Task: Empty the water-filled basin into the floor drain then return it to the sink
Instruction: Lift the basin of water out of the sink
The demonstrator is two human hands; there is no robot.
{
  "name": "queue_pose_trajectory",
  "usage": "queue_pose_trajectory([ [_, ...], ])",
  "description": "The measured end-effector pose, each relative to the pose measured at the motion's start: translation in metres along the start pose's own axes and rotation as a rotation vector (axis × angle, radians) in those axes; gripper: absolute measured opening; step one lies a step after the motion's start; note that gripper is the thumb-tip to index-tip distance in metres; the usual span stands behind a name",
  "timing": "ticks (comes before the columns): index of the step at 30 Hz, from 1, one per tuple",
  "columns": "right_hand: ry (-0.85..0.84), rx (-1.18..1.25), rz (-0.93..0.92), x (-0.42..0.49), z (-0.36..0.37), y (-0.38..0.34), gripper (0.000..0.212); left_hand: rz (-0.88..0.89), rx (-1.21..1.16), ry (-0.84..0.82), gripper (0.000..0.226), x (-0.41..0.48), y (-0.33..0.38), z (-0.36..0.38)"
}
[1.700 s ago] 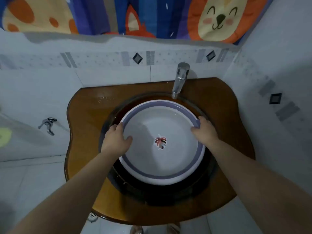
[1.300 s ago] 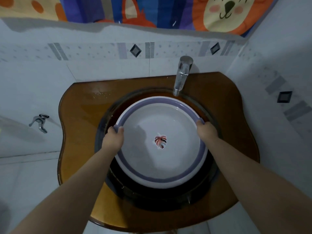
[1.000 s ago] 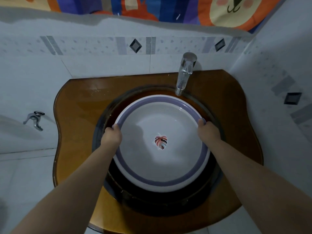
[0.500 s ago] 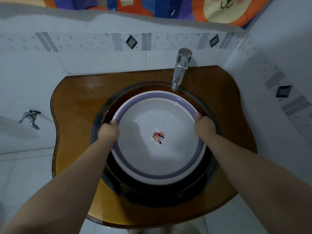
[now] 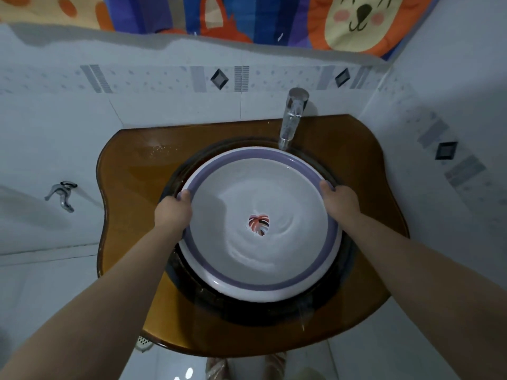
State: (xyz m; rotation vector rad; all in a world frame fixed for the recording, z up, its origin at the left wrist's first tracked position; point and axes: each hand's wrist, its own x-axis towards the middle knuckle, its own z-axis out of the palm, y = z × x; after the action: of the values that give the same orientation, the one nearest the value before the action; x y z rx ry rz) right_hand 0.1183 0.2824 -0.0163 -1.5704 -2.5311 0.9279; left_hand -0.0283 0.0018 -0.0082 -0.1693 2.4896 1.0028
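A round white basin (image 5: 260,283) with a purple ring and a leaf print at its bottom holds rippling water. It sits over the dark glass sink bowl (image 5: 263,311) set in an amber countertop (image 5: 131,182). My left hand (image 5: 172,212) grips the basin's left rim and my right hand (image 5: 340,201) grips its right rim. A thin trickle of water runs off the basin's near right edge. A white floor drain cover (image 5: 144,344) peeks out under the counter's front left edge.
A chrome faucet (image 5: 292,116) stands just behind the basin, its spout over the far rim. A wall tap (image 5: 61,194) sticks out at the left. Tiled walls close in behind and on the right. A colourful animal-print curtain (image 5: 247,15) hangs above.
Both hands slid from over the rim to a firm grip on its sides. The water now ripples and the basin sits slightly higher toward me, with water dripping from its near edge.
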Motion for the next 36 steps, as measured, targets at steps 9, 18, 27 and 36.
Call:
queue_pose_trajectory([
  [9,-0.047,0.126,0.021,-0.022,-0.020,-0.001,0.053,-0.042,-0.084,0.009,0.042,-0.017,0.002,-0.017],
  [18,-0.107,0.223,0.035,-0.046,-0.041,0.000,0.051,-0.063,-0.139,0.006,0.043,-0.034,-0.001,-0.031],
  [27,-0.115,0.363,0.209,-0.071,-0.050,-0.016,0.067,-0.123,-0.249,-0.014,0.044,-0.047,-0.010,-0.057],
  [36,-0.149,0.427,0.111,-0.097,-0.057,-0.056,0.042,-0.172,-0.475,0.015,0.045,-0.061,-0.026,-0.103],
])
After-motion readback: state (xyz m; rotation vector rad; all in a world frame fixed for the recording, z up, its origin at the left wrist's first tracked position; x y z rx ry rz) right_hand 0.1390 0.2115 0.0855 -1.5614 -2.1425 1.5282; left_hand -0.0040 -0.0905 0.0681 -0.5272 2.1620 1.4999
